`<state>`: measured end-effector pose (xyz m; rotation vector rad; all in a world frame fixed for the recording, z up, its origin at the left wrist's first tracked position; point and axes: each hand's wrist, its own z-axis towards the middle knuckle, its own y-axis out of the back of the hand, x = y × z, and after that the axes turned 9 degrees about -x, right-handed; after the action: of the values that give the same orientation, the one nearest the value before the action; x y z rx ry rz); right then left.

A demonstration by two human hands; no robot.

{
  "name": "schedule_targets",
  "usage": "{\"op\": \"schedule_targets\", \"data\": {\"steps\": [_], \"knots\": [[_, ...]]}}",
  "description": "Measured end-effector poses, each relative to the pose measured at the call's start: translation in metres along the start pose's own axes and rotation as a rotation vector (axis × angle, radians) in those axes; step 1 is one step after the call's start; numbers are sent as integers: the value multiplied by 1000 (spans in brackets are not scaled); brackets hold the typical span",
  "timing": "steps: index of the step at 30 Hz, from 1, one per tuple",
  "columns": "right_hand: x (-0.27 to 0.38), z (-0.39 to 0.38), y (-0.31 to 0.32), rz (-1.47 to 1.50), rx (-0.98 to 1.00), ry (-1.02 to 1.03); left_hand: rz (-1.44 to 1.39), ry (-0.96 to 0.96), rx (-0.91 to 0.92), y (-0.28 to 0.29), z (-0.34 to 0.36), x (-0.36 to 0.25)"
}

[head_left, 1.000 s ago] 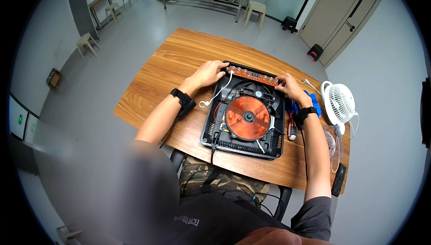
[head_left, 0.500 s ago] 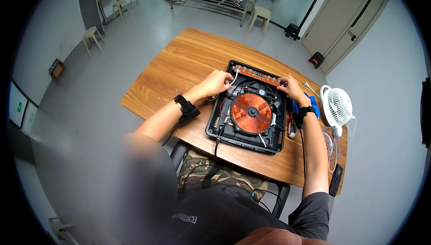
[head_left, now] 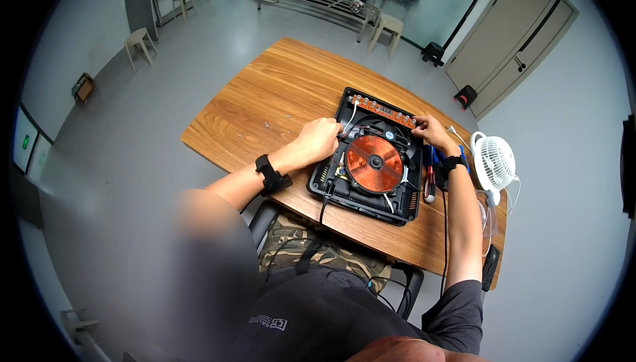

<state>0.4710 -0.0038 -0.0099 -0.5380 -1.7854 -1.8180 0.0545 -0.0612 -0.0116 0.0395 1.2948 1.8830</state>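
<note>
Left grip [head_left: 319, 138] pinches a thin, curving white cable [head_left: 352, 117].

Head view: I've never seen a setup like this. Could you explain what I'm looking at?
There is no robot here: these are a person's own bare hands, seen from a fisheye camera worn on the head, looking down, so straight edges bend. On the wooden table lies an opened black appliance with a round copper coil and an orange circuit strip. The left hand appears to pinch a white lead; the right hand is at the strip's right end, its exact grip unclear. A white fan stands farther right.
</note>
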Motion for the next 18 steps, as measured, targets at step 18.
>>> {"op": "schedule_targets", "data": {"steps": [18], "knots": [[156,6,-66,-203,38,744,179,-112,-54,-19,-4,0]]}}
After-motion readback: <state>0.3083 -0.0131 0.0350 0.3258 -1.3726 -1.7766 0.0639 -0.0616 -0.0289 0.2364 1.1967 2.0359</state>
